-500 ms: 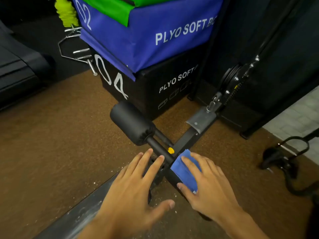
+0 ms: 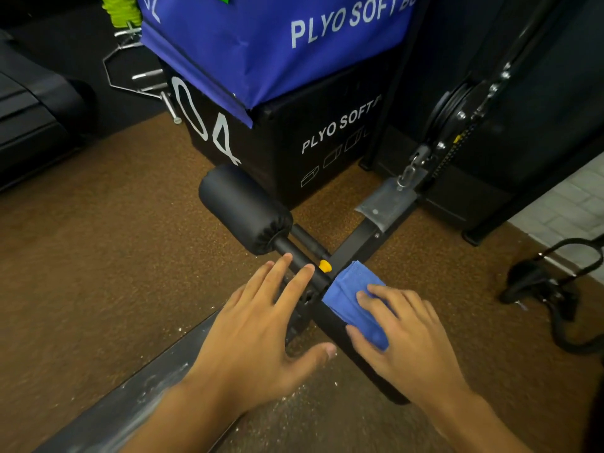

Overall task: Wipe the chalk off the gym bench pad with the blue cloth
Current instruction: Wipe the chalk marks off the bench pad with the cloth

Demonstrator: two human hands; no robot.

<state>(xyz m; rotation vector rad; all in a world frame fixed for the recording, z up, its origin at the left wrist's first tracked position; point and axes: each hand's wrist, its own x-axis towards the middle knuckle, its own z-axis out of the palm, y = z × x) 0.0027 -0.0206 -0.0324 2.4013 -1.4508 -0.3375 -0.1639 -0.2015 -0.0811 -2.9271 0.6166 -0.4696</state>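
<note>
In the lower middle of the frame the right hand (image 2: 405, 335) lies flat on the blue cloth (image 2: 354, 299), fingers spread and pressing it down onto a black padded roller (image 2: 340, 325) that runs toward the lower right. The cloth is folded and drapes over the top of that roller, with its far corner just beside a small yellow knob (image 2: 325, 265) on the frame. The hand does not pinch the cloth; its palm and fingers simply rest on it.

The left hand (image 2: 258, 331) lies just left of the cloth, open, fingers apart. Two fingertips touch the thin black bar (image 2: 295, 253) that joins the rollers, and the thumb points toward the right hand. The two hands are close but not touching.

Along the lower left a dark bench pad (image 2: 130, 397) runs diagonally, streaked with white chalk, and white specks lie on the brown floor (image 2: 98, 256) near it. The cloth is not on this streaked part.

Another black roller (image 2: 242, 207) sits above the left hand, in the centre of the frame. Behind it stand a black box (image 2: 313, 138) marked "PLYO SOFT" and "04", with a blue box (image 2: 261, 44) stacked on top. At the right edge a black cable handle (image 2: 552, 289) lies on the floor
</note>
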